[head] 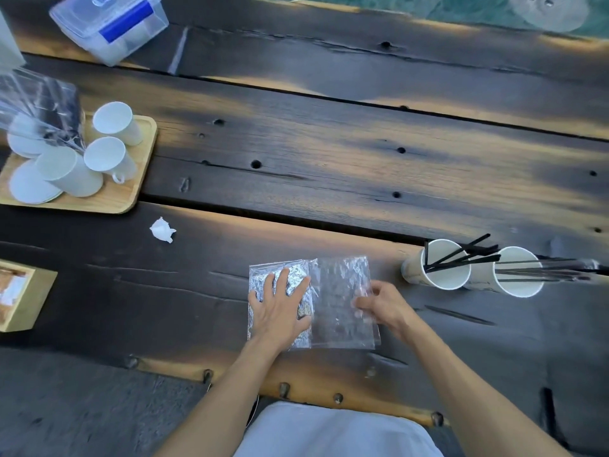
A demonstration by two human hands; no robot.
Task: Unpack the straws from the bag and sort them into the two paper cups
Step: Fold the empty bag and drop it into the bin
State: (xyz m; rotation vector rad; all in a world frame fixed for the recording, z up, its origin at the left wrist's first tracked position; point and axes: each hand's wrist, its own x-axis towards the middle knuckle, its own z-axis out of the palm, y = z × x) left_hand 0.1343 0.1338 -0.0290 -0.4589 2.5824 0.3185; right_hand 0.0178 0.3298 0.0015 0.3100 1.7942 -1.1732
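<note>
A clear plastic bag (339,301) lies flat on the dark wooden table near its front edge, its left part folded and crinkled. My left hand (283,308) presses flat on that folded part with fingers spread. My right hand (382,305) pinches the bag's right edge. To the right stand two white paper cups side by side: the left paper cup (438,265) and the right paper cup (517,272). Each holds several black straws (461,255) that lean out to the right. One black straw (459,315) lies loose on the table below the cups.
A wooden tray (131,192) at the left carries several upturned white cups and saucers, partly under clear wrap. A crumpled white paper scrap (162,229) lies near it. A clear lidded box (112,24) sits at the back left, a wooden box (23,295) at the left edge.
</note>
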